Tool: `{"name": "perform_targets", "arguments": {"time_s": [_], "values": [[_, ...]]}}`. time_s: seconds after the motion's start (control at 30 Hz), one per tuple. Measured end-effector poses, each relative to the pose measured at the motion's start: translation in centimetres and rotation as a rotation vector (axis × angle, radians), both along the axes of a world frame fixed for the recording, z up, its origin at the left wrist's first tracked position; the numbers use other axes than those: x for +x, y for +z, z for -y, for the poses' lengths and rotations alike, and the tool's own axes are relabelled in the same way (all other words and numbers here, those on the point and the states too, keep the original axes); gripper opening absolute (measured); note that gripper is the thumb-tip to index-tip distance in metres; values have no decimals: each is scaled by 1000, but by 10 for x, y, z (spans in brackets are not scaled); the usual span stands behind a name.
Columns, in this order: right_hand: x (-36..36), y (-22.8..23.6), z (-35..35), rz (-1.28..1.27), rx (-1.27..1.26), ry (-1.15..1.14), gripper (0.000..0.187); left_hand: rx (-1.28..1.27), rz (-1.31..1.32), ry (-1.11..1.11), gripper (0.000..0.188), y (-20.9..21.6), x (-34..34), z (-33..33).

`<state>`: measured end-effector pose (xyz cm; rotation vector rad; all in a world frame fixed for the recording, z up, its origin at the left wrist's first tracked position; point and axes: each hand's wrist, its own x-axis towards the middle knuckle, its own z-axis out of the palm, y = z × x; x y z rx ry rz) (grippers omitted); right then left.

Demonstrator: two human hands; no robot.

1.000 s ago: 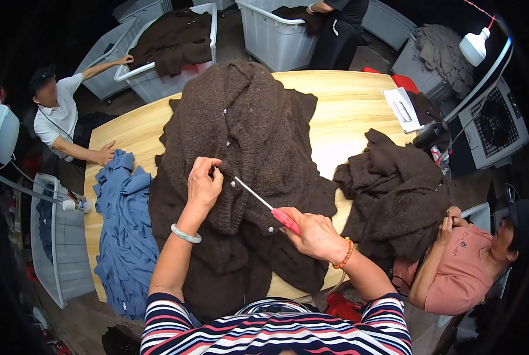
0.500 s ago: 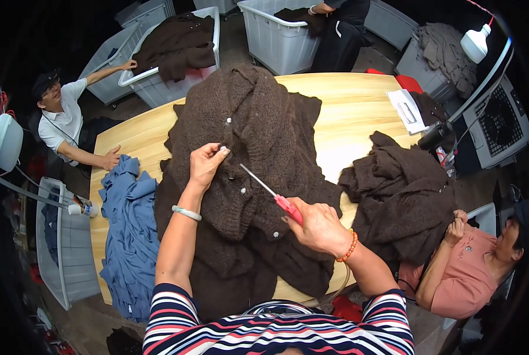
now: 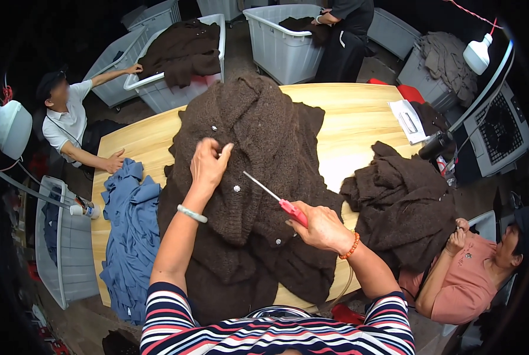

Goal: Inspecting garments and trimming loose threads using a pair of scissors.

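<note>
A dark brown knitted cardigan [image 3: 270, 136] lies heaped on the table before me, with shiny buttons along its front. One button [image 3: 214, 128] shows just beyond my left hand [image 3: 208, 165], and another button [image 3: 236, 189] sits nearer to me. My left hand is over the knit, thumb apart from its fingers, the fingertips slightly blurred; I see nothing in it. Closed round the pink handle of a tool with a thin metal shaft [image 3: 261, 186] is my right hand [image 3: 323, 228]. The shaft points up and left over the cardigan, its tip short of my left hand.
Blue garments [image 3: 131, 236] lie at the table's left edge, and another brown knit pile [image 3: 400, 201] at the right. People stand or sit at left, right and back. Grey bins [image 3: 282, 47] surround the wooden table [image 3: 347, 106]; a lamp [image 3: 477, 54] hangs far right.
My left hand has let go of the button it pinched, and its thumb and fingers have parted. The cardigan's upper part has shifted slightly. My right hand still holds the tool in nearly the same place.
</note>
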<state>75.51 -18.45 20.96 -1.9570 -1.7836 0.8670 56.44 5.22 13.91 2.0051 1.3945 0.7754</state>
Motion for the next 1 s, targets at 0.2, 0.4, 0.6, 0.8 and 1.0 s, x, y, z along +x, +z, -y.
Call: {"name": "perform_targets", "arguments": {"time_s": [0.2, 0.4, 0.6, 0.8, 1.0], "values": [[4, 4, -10, 11, 84, -13, 32, 294, -6, 184, 33, 6, 27, -46], [1, 9, -38, 43, 147, -43, 31, 55, 85, -75, 27, -17, 26, -75], [-4, 11, -52, 113, 111, -55, 30, 185, -97, -13, 18, -10, 29, -63], [3, 10, -62, 189, 141, -108, 30, 224, 15, -40, 16, -10, 42, -56], [4, 0, -80, 109, 70, -28, 28, 1, 465, -236, 7, -39, 24, -74]]}}
